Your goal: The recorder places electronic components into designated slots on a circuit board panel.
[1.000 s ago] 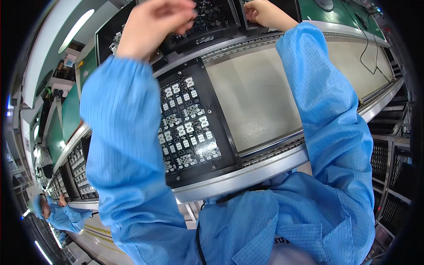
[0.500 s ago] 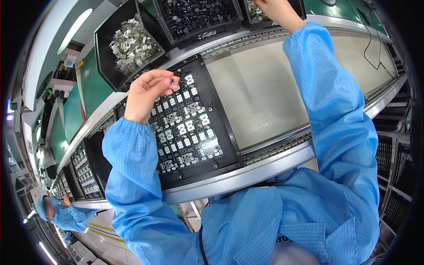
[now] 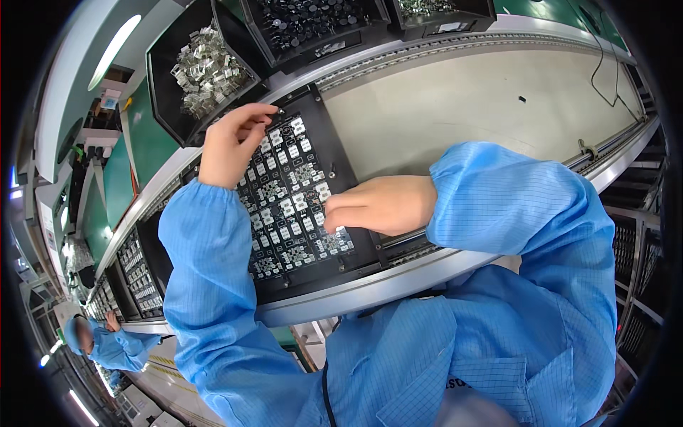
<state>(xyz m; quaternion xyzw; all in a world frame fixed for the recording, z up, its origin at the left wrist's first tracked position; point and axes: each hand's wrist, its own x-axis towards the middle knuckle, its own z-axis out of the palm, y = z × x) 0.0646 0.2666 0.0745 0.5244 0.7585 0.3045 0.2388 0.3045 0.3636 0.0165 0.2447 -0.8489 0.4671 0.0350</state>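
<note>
A circuit board panel [image 3: 269, 191] with rows of small white parts lies in a black carrier frame [image 3: 324, 121] on the conveyor. Over the panel's far left corner is my left hand [image 3: 231, 146], its fingers curled inward and thumb near them; anything between them is hidden or too small to make out. My right hand [image 3: 384, 205] reaches in from the right, with fingertips pinched together down at the panel's right edge. What those fingertips hold cannot be seen.
Along the far side stand black bins: one with silvery metal pieces [image 3: 210, 75], one with dark round parts [image 3: 306, 21], one with small shiny parts [image 3: 423, 7]. Metal conveyor rails [image 3: 398, 274] run alongside. More boards [image 3: 135, 274] and a co-worker [image 3: 110, 345] are at left.
My right hand has come from the far right bin to the panel's right edge. My left hand stays near the far left corner; the small metal piece seen in its fingertips no longer shows.
</note>
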